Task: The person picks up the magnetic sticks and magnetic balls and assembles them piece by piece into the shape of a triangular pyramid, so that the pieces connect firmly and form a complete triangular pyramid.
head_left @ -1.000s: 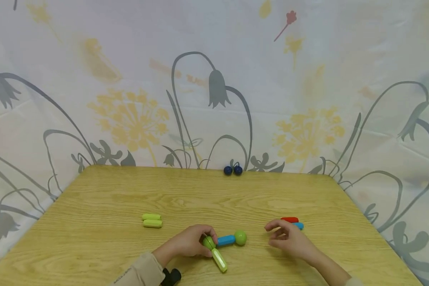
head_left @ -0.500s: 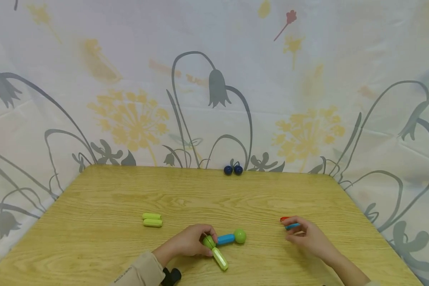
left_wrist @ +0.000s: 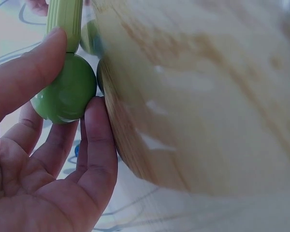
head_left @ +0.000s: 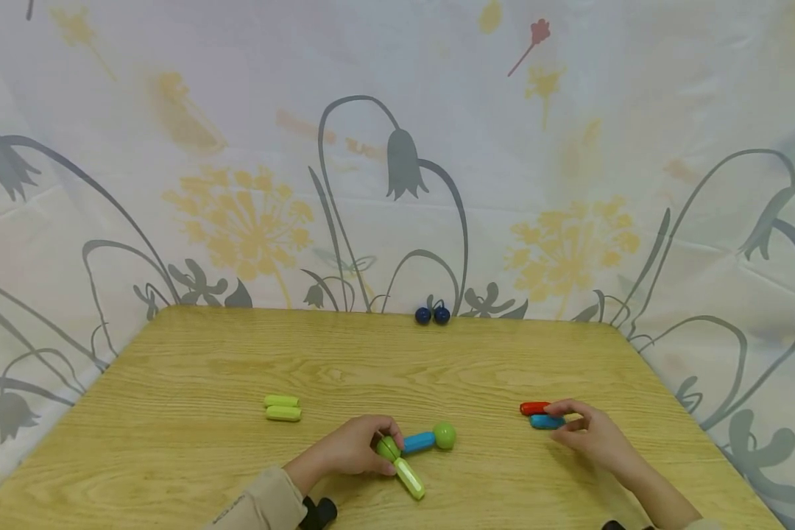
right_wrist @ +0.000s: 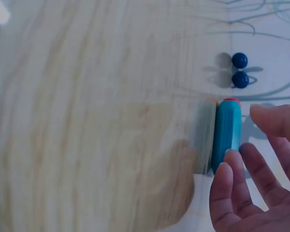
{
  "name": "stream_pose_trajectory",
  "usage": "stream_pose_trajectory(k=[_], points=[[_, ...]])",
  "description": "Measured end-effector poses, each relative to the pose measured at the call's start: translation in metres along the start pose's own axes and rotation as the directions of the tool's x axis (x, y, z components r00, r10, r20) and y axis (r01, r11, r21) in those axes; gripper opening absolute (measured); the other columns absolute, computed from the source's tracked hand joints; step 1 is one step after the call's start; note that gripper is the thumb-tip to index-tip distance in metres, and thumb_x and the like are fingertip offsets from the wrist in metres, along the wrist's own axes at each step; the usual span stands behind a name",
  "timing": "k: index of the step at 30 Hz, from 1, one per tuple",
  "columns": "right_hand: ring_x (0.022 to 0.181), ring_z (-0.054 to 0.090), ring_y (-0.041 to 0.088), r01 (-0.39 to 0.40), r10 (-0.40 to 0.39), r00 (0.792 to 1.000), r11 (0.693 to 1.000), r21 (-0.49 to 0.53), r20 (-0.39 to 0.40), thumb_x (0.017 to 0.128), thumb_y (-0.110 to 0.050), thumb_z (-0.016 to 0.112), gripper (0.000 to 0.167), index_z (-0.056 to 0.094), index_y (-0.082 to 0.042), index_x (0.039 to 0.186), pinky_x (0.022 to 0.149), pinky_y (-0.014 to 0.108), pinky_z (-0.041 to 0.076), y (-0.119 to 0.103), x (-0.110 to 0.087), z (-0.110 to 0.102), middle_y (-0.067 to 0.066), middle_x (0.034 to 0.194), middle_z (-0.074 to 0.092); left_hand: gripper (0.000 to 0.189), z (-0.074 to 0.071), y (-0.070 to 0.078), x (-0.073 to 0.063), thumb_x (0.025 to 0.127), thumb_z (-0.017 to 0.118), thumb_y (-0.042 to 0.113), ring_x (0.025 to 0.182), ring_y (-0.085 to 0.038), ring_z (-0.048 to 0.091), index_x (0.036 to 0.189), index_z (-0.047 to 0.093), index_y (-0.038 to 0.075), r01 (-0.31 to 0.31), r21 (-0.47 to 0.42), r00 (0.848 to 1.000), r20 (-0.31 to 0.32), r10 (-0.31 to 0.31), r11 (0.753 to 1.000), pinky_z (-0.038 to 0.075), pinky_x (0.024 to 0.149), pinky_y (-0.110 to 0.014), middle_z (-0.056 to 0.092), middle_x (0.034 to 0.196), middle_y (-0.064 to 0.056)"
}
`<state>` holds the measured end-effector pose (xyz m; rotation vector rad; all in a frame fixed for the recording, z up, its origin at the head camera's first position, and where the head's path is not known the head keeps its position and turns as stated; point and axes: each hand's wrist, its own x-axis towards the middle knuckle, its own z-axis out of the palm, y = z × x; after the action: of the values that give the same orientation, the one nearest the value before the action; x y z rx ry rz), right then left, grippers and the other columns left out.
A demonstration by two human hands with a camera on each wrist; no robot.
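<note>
Green ball (head_left: 389, 449), wood-grain table (head_left: 344, 361) beneath, flower-printed backdrop (head_left: 397, 59) behind

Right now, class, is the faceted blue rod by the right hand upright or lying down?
Lying down: the faceted blue rod stretches lengthwise along the wood-grain tabletop, beside the red rod.

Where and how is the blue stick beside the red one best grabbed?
Probably by its two ends, coming from above on the near side: the blue stick lies flat, and the red stick lies close along its far side, leaving little room there.
</note>
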<state>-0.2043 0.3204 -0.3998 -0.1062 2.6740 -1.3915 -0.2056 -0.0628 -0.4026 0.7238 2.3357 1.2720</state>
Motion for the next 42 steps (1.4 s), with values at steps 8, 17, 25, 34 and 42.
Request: stream_pose_trajectory(k=[8, 17, 25, 34, 42], points=[[0.075, 0.049, 0.018, 0.002, -0.002, 1.000, 0.995, -0.099, -0.003, 0.080, -0.013, 0.073, 0.039, 0.061, 0.003, 0.113, 0.057, 0.028, 0.044, -0.001, 0.002, -0.001, 0.013, 0.103, 0.056, 0.024, 0.000, 0.002, 0.000, 0.075, 0.077, 0.004, 0.078, -0.014, 0.050, 0.091, 0.062, 0.014, 0.003, 0.015, 1.000, 0.000, -0.003, 1.000, 0.042, 0.072, -0.030, 0.056, 0.095, 0.004], [0.073, 0.044, 0.019, 0.104, -0.084, 0.991, 0.973, -0.208, 0.104, 0.077, -0.015, 0.076, 0.027, 0.070, 0.000, 0.098, 0.060, 0.028, 0.041, 0.000, 0.003, 0.001, 0.006, 0.091, 0.056, 0.024, 0.000, 0.001, 0.000, 0.075, 0.076, 0.003, 0.078, -0.015, 0.049, 0.091, 0.061, 0.013, -0.003, 0.003, 1.000, -0.003, 0.003, 1.000, 0.041, 0.071, -0.030, 0.056, 0.096, 0.004], [0.068, 0.047, 0.017, 0.129, -0.103, 0.982, 0.978, -0.162, 0.161, 0.076, -0.018, 0.077, 0.024, 0.067, -0.003, 0.090, 0.058, 0.026, 0.042, -0.004, 0.002, 0.011, 0.004, 0.084, 0.057, 0.024, 0.000, 0.001, 0.001, 0.075, 0.076, 0.002, 0.078, -0.016, 0.050, 0.092, 0.061, 0.012, 0.007, -0.012, 1.000, -0.010, -0.008, 1.000, 0.042, 0.071, -0.030, 0.056, 0.096, 0.003], [0.069, 0.046, 0.013, 0.169, -0.144, 0.969, 0.979, -0.116, 0.199, 0.079, -0.016, 0.075, 0.033, 0.065, 0.005, 0.102, 0.058, 0.024, 0.043, -0.011, 0.004, 0.025, 0.003, 0.081, 0.053, 0.021, 0.000, 0.000, 0.001, 0.077, 0.076, 0.006, 0.079, -0.015, 0.051, 0.092, 0.062, 0.013, 0.013, -0.027, 1.000, -0.003, -0.013, 1.000, 0.042, 0.072, -0.030, 0.056, 0.095, 0.004], [0.071, 0.051, 0.016, 0.180, -0.157, 0.958, 0.981, -0.076, 0.240, 0.081, -0.018, 0.073, 0.026, 0.065, 0.000, 0.098, 0.059, 0.025, 0.046, -0.018, 0.008, 0.041, 0.003, 0.083, 0.056, 0.019, 0.000, -0.003, 0.002, 0.078, 0.075, 0.009, 0.081, -0.016, 0.051, 0.091, 0.063, 0.014, 0.021, -0.041, 1.000, -0.004, -0.021, 0.999, 0.043, 0.073, -0.030, 0.056, 0.096, 0.004]])
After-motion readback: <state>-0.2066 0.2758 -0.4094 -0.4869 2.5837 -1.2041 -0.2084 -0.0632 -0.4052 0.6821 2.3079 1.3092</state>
